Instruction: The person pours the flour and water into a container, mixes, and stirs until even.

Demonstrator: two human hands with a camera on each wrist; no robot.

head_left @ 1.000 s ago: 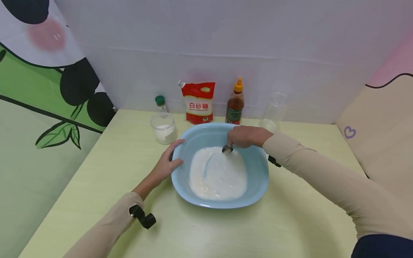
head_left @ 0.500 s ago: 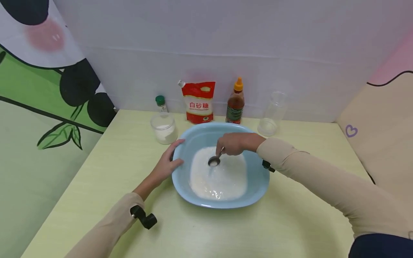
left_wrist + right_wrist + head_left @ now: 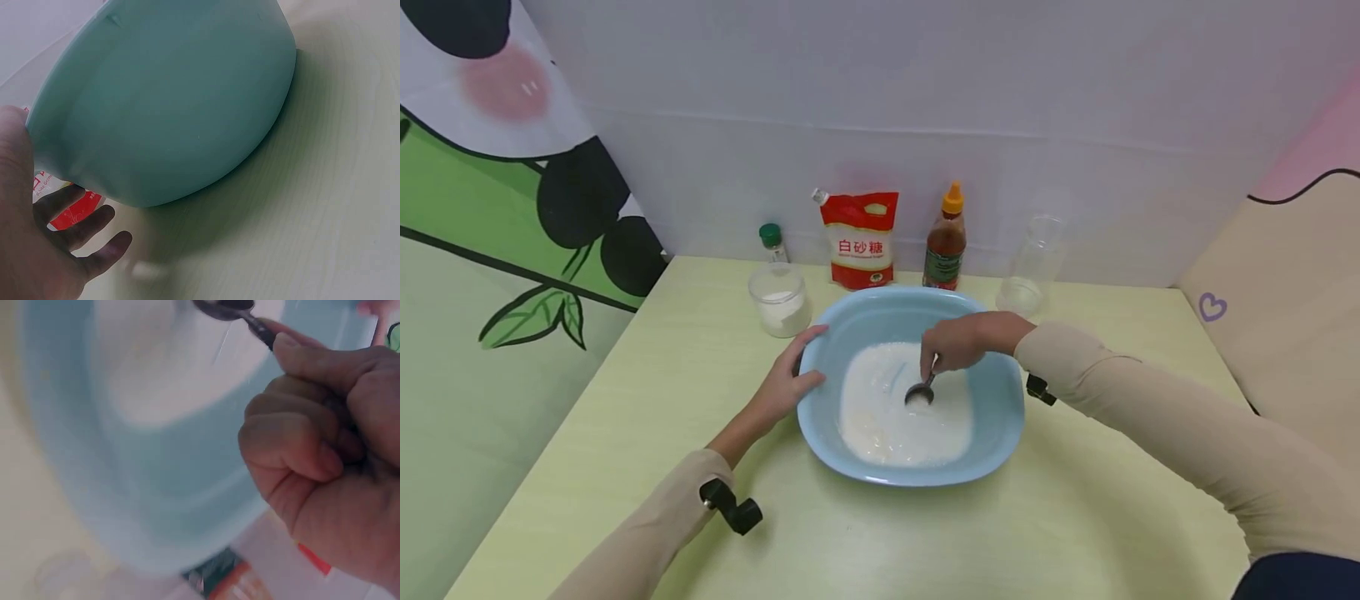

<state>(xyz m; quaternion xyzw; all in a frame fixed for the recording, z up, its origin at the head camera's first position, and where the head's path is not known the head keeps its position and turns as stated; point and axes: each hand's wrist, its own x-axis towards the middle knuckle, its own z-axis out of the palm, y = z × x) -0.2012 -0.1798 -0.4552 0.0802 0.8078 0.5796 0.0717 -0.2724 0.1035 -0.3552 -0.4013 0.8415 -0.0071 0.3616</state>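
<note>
A light blue basin (image 3: 1000, 433) stands on the table with white liquid (image 3: 880, 425) across its bottom. The left hand (image 3: 781, 385) grips the basin's left rim, thumb on the rim; in the left wrist view that hand (image 3: 44, 231) has its other fingers spread beside the basin's outer wall (image 3: 175, 112). Over the basin, the right hand (image 3: 958, 342) pinches the handle of a metal spoon (image 3: 919, 393), whose bowl is at the liquid. The right wrist view shows the right hand (image 3: 325, 444) with thumb and forefinger on the spoon handle (image 3: 259, 330) and its other fingers curled.
Behind the basin stand a clear cup of white powder (image 3: 782, 310), a green-capped jar (image 3: 772, 240), a red and white pouch (image 3: 861, 242), a sauce bottle with an orange cap (image 3: 945, 246) and a clear empty-looking container (image 3: 1030, 267). A pale wall sheet rises behind them.
The right hand with the spoon moved left and nearer the front, then back right a little; the spoon bowl is now near the middle of the liquid. The left hand stays on the rim.
</note>
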